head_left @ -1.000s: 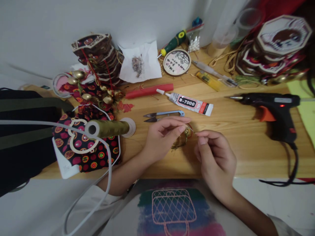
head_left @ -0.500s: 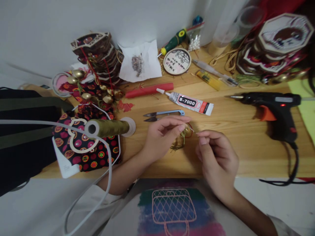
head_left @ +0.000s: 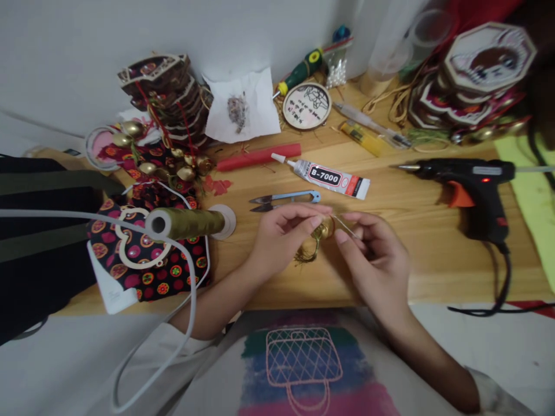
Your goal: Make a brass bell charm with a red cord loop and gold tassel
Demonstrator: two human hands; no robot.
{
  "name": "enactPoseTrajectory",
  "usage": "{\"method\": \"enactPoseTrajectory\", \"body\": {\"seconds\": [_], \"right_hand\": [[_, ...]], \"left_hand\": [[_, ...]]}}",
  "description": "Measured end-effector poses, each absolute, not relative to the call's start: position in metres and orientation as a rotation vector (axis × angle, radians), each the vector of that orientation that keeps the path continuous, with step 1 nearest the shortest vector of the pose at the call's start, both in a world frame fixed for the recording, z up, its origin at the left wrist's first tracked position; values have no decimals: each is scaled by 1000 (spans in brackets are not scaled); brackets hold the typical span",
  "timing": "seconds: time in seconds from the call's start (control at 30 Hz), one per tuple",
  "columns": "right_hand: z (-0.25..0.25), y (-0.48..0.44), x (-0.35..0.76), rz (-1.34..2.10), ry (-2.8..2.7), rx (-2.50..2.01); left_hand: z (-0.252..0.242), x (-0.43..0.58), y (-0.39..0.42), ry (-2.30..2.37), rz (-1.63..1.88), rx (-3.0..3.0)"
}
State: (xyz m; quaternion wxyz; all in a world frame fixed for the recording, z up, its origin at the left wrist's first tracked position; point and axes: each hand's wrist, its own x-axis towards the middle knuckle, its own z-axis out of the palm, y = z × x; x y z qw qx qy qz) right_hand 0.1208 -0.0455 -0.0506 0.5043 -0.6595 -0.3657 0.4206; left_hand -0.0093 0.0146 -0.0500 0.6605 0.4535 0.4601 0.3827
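Note:
My left hand [head_left: 284, 234] pinches a small gold bell [head_left: 326, 230] between thumb and fingers. Olive-green threads [head_left: 307, 254] hang from the bell as a tassel, and a bit of red cord shows at its edge. In my right hand [head_left: 378, 257] is a thin, shiny needle [head_left: 346, 225], slanting up towards the bell; its tip is close to the left fingertips, and whether it passes through anything is too small to tell. Just beyond my left hand lie blue-handled thread snips [head_left: 284, 199].
A B-7000 glue tube [head_left: 332, 178] and a red stick [head_left: 259, 156] lie beyond the hands. On the right rests a black glue gun [head_left: 470, 173], its light lit. An olive thread spool [head_left: 191, 223] lies left, by a pale looping cable [head_left: 193, 289]. Octagonal boxes [head_left: 485, 60] stand back right.
My right hand has moved left and inward, bringing the needle up to the bell. My left hand keeps its pinch. The whole view has shifted slightly.

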Motion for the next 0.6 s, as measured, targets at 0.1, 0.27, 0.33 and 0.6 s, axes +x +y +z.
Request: {"method": "enactPoseTrajectory", "body": {"seconds": [0.1,0.27,0.33,0.6], "right_hand": [[-48,-36,120,1146,-897,-1597],[-46,-28,120,1128,-956,-1598],[-44,-27,120,1077,-1016,-1598],[-46,-22,117,1097,-955,-1449]], "left_hand": [[-51,-10,15,1084,831,1000],[-48,-11,15,1106,814,980],[-46,-11,14,1083,814,970],[-37,-9,11,1024,795,805]]}}
